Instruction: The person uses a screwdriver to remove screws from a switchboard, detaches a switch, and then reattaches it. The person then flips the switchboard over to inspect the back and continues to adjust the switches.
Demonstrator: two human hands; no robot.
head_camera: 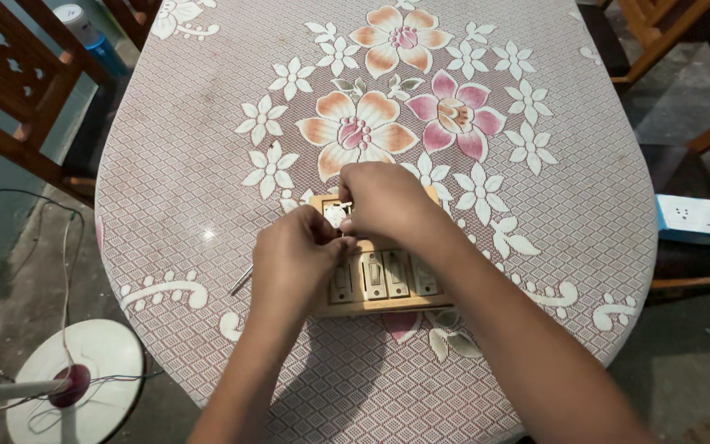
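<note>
Across the middle of the scene stretches a rounded table covered with a white lace-patterned cloth printed with pink and orange flowers, its curved near edge toward the person. On the floor to the near left stands the round white base of a pedestal fan, with thin wires trailing around it. Brown wooden chairs stand at the far left, and more wooden chair parts show at the far right. To the right, beyond the table's edge, lies a long white and blue power strip.

At the near centre of the table rests a rectangular light-wood switchboard with a row of pale rocker switches, lying flat on the cloth. Both bare forearms reach in from the near edge. The right hand covers the board's far part, fingers curled down onto it. The left hand lies on the board's left side, its fingers bent and meeting the right hand's fingertips near a small white round fitting at the board's far left corner; whether either hand truly pinches it cannot be told. Just left of the board, a thin grey metal rod-like tool lies on the cloth, untouched.
</note>
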